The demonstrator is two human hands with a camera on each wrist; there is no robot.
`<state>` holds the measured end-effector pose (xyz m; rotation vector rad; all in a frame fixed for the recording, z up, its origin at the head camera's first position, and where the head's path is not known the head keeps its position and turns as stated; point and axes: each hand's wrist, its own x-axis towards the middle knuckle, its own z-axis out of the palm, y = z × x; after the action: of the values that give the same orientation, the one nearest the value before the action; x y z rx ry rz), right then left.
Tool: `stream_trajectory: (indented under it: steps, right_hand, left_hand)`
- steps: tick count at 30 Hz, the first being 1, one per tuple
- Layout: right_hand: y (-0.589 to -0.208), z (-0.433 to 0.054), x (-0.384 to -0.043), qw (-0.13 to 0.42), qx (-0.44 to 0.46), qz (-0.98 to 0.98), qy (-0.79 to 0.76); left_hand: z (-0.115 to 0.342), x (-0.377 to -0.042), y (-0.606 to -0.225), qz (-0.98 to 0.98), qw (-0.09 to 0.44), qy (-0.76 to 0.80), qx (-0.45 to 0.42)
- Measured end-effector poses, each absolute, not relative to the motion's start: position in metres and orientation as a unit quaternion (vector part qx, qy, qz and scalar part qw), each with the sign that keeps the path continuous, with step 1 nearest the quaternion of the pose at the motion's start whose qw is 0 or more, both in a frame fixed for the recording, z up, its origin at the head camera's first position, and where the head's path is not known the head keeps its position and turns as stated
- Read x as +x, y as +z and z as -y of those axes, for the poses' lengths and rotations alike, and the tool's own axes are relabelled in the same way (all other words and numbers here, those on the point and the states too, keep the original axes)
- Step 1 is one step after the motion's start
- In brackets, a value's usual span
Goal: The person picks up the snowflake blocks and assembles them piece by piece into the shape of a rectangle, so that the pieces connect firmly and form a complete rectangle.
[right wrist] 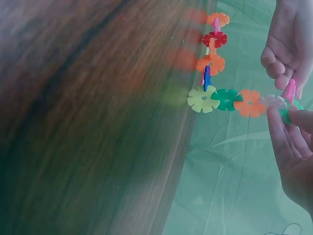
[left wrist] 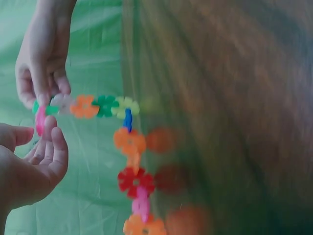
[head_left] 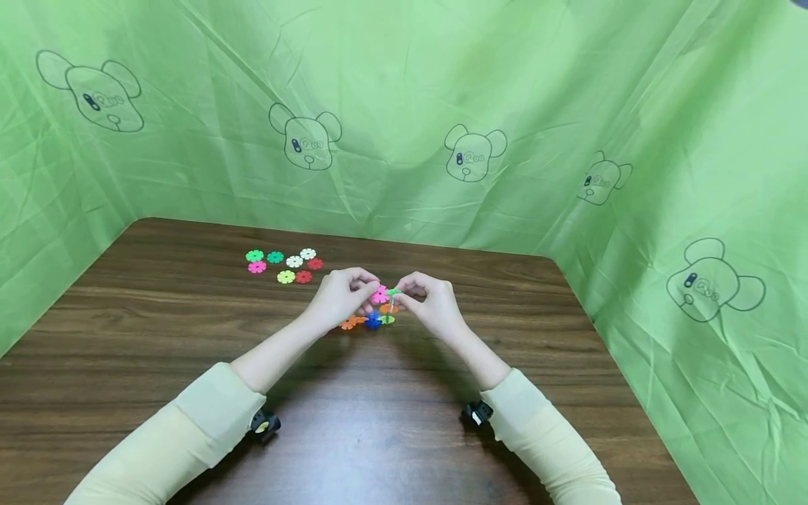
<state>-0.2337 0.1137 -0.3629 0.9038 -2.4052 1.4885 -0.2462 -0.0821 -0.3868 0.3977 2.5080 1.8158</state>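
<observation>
A chain of coloured snowflake discs (left wrist: pixel 105 105) bends in an L, and its far part lies on the brown table (head_left: pixel 379 421). My right hand (head_left: pixel 399 294) pinches the chain's near end at a green disc (right wrist: pixel 287 113) beside a white one (right wrist: pixel 275 102). My left hand (head_left: pixel 371 291) pinches a pink disc (head_left: pixel 379 294) held edge-on against that end. In the left wrist view the pink disc (left wrist: pixel 40 122) sits at my left hand's fingertips (left wrist: pixel 51 129), with my right hand (left wrist: pixel 44 63) above. In the right wrist view the chain (right wrist: pixel 226 99) runs from yellow through green to orange.
Several loose discs (head_left: pixel 284 265) in green, pink, white, yellow and red lie on the table behind and left of my hands. Green cloth with bear prints (head_left: pixel 467 154) walls the table at the back and on both sides.
</observation>
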Motion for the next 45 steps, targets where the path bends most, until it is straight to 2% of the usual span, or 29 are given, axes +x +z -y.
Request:
stream_trajectory:
  steps: [6,16,23,28,33,41,45]
  right_hand:
    - [-0.362,-0.118,-0.234,0.07,0.285,0.81,0.507]
    - [-0.36,-0.123,-0.236,0.057,0.283,0.82,0.493]
    - [-0.362,-0.123,-0.237,0.076,0.294,0.839,0.452]
    - [-0.36,-0.124,-0.237,0.068,0.289,0.843,0.448]
    - [-0.372,-0.126,-0.246,0.063,0.286,0.837,0.462]
    - [-0.391,-0.129,-0.262,0.069,0.284,0.835,0.467]
    - [-0.392,-0.128,-0.262,0.068,0.285,0.836,0.464]
  left_hand:
    - [0.106,-0.254,-0.379,-0.839,-0.018,0.521,0.153]
    - [0.157,-0.271,-0.377,-0.892,-0.099,0.404,0.176]
    - [0.184,-0.283,-0.382,-0.893,-0.105,0.397,0.183]
    - [0.205,-0.293,-0.389,-0.902,-0.112,0.367,0.198]
    - [0.222,-0.301,-0.402,-0.914,-0.088,0.341,0.203]
    - [0.242,-0.311,-0.423,-0.931,-0.015,0.302,0.203]
    - [0.247,-0.319,-0.434,-0.936,-0.007,0.286,0.204]
